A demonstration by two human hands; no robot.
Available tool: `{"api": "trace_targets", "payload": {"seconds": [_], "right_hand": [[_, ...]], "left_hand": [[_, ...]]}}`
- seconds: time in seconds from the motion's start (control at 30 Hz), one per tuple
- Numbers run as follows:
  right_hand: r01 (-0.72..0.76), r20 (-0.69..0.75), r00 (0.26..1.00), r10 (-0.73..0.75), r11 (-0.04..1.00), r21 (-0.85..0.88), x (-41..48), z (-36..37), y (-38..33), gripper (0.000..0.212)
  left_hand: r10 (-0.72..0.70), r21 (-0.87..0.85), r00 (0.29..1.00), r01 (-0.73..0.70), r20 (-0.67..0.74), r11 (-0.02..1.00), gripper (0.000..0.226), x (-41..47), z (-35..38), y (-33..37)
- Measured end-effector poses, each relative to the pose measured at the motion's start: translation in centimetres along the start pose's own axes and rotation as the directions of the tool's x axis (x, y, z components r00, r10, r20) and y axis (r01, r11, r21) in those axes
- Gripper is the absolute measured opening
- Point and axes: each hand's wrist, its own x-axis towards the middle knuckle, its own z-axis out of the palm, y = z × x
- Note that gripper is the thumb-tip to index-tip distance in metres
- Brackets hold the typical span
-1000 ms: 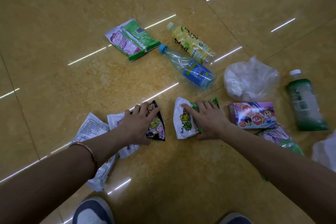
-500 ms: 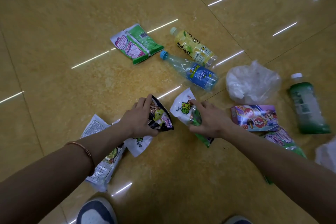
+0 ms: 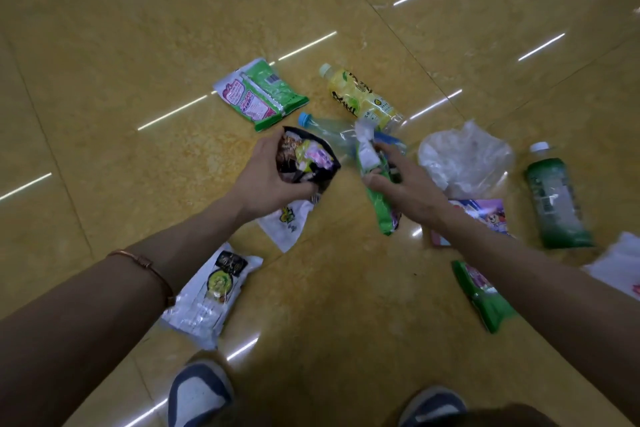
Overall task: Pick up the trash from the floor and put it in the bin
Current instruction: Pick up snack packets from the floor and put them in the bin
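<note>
Two wrappers hang above the glossy yellow tiled floor [image 3: 138, 45]. The left hand [image 3: 273, 180] curls its fingers round a black crinkled foil snack packet [image 3: 308, 158]. Just right of it, the right hand [image 3: 408, 194] pinches a green-and-white plastic wrapper [image 3: 367, 156]. Both look light, limp and slippery, so bunching them mid-body should hold.

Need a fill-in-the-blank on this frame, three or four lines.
The right hand grips a green wrapper; the left hand grips a ___ wrapper.
The bracelet is on the ___ wrist.
The clear bottle has a ___ cap.
The green bottle has a ___ cap.
Missing: black, left, blue, white.
</note>
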Motion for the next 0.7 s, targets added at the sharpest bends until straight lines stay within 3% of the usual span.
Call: {"api": "trace_targets", "payload": {"seconds": [0.3,0.5,0.7], "right_hand": [[-0.03,0.013,1.0,0.028,0.979,0.203,-9.6,-8.0,-13.4,0.094],[0.0,-0.033,0.999,0.01,0.956,0.295,-16.3,-16.2,-24.8,0.088],[0.053,-0.098,0.995,-0.016,0.921,0.385,-23.6,-25.0,-33.9,0.083]], "left_hand": [[-0.128,-0.192,0.99,0.137,0.059,0.972,0.115,-9.8,-9.5,12.6],[-0.103,-0.269,0.994,0.11,0.041,0.957,0.103,-14.8,-18.0,24.9],[-0.037,-0.343,0.996,0.063,0.083,0.937,0.116,-19.2,-24.1,36.8]]}}
